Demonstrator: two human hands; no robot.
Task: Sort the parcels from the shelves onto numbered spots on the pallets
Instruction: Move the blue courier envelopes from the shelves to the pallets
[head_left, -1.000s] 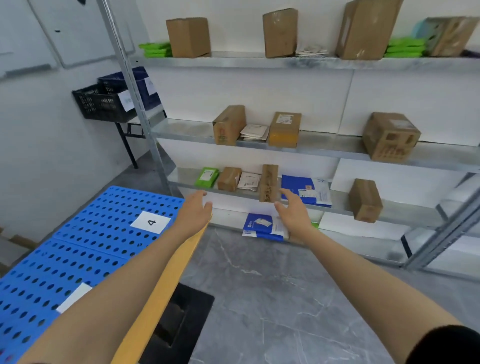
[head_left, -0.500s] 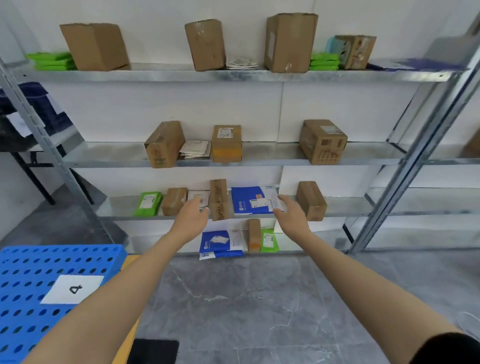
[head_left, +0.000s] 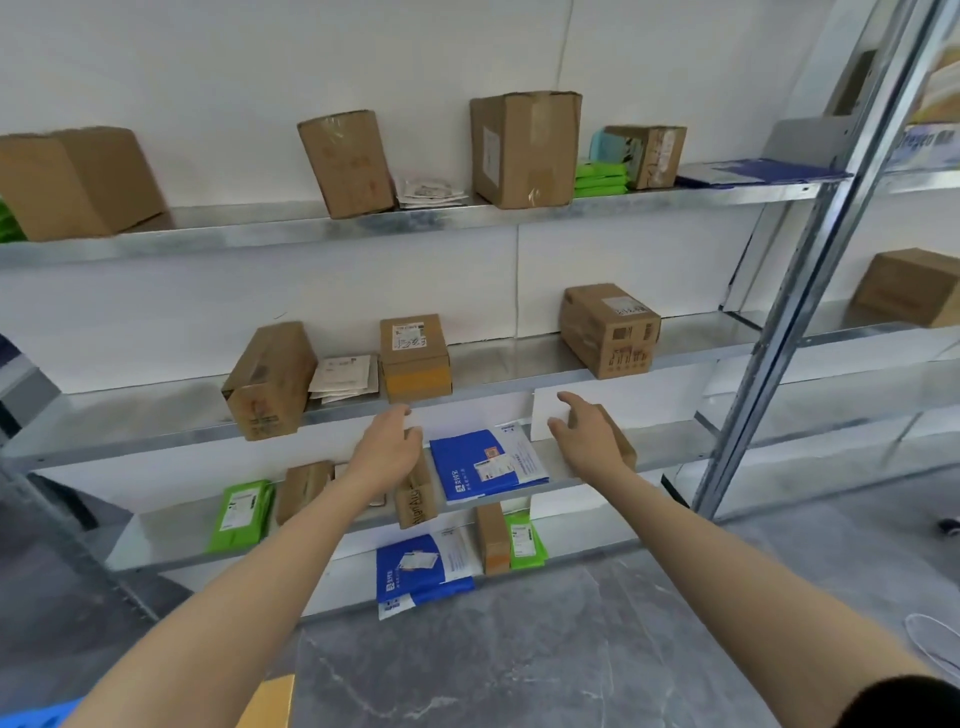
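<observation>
We note that within the last second the view has swung off the blue pallet (head_left: 31, 719), now a mere corner at lower left, and both hands have advanced to the shelving. The left hand (head_left: 387, 447) and right hand (head_left: 587, 439) are released, fingers loosely extended, grasping nothing. The blue mailer (head_left: 485, 465) lies flat on the third shelf (head_left: 166, 538) between them, neither hand on it. We judge a pick-up imminent.

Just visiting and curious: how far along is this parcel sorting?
Done: nothing visible; only a corner of the blue plastic pallet shows. In hand: nothing yet; the left hand and right hand reach, open, toward the flat blue mailer parcel. Left: brown cardboard boxes and more crowd the metal shelves.
</observation>
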